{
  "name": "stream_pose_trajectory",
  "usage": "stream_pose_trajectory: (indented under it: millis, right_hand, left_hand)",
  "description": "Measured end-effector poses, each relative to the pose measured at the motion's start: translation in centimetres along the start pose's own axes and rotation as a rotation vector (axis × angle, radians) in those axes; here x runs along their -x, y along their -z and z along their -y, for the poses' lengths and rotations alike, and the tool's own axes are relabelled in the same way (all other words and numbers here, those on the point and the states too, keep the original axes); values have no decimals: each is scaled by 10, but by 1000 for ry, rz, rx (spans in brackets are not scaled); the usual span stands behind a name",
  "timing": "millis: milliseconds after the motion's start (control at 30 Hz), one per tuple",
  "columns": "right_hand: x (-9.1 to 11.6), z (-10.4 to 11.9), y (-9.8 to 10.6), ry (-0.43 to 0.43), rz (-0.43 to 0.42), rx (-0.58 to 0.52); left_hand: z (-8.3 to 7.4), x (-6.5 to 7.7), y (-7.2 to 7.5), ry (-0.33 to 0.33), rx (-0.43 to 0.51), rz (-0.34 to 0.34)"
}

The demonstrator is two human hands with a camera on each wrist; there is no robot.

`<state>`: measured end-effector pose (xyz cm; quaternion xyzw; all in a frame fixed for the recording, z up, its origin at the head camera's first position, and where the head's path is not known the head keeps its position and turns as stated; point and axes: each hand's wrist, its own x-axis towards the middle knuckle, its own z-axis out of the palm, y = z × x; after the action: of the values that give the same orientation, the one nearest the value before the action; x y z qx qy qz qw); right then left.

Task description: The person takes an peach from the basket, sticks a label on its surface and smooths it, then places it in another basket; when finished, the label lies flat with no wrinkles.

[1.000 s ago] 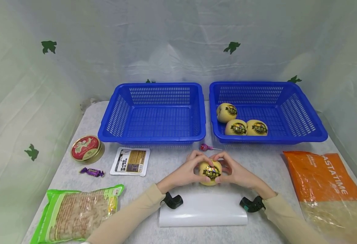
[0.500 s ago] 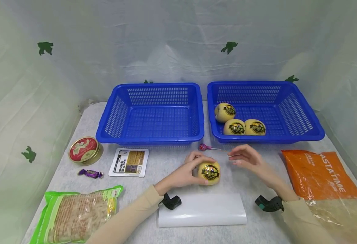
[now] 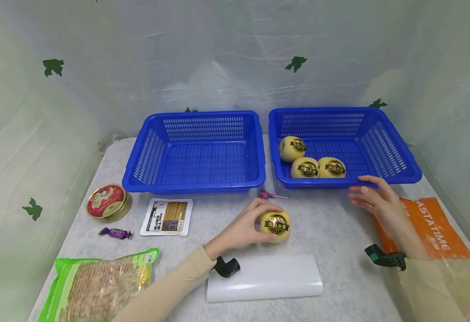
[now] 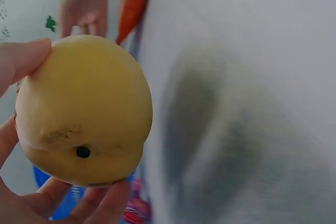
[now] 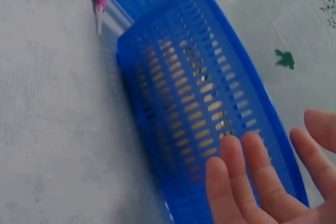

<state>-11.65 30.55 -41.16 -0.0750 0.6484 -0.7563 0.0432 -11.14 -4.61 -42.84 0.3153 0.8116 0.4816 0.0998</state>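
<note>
My left hand (image 3: 246,226) grips a yellow apple (image 3: 276,226) with a black and gold label, fingers behind it and thumb in front. In the left wrist view the apple (image 4: 89,114) shows its unlabelled side, with a dark spot in its hollow. My right hand (image 3: 383,208) holds nothing and hovers by the front rim of the right blue basket (image 3: 383,180), fingers spread loosely. In that basket sit several like apples (image 3: 305,168), at its left side. A pink lollipop (image 3: 267,195) lies on the table behind the held apple.
Left blue basket (image 3: 195,185) stands beside the right one. Around the table lie a round red tin (image 3: 107,202), a purple candy (image 3: 115,233), a white-edged packet (image 3: 166,217), a green-edged bag (image 3: 106,286), an orange bag (image 3: 436,228) and a white glossy roll (image 3: 265,278).
Both hands were on the apple a second ago. My right hand has let go and moved right, near the orange bag. My left hand keeps its hold in about the same place.
</note>
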Motion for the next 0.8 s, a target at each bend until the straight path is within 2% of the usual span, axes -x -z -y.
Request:
stream_pose_trajectory:
  millis: [167,333,500,600,733,800]
  right_hand:
    - [-2,-1,6,8,-24,-67]
    - [-7,-4,6,-6,-75,-46]
    - [-11,-4,4,-27,-131,-18]
    - [-12,-4,4,-34,-145,-13]
    - [-13,-5,5,-38,-144,-17]
    - [-13,-5,5,-38,-142,-21]
  left_hand:
    - [-26,-16,11,-69,53,30]
    - [-54,-44,27,-130,65,16]
    - [-71,-89,42,-159,44,-20]
    - [-77,-120,50,-153,-18,-42]
    - [-77,-161,56,-130,-137,-59]
    - [-74,-179,56,-113,-166,-46]
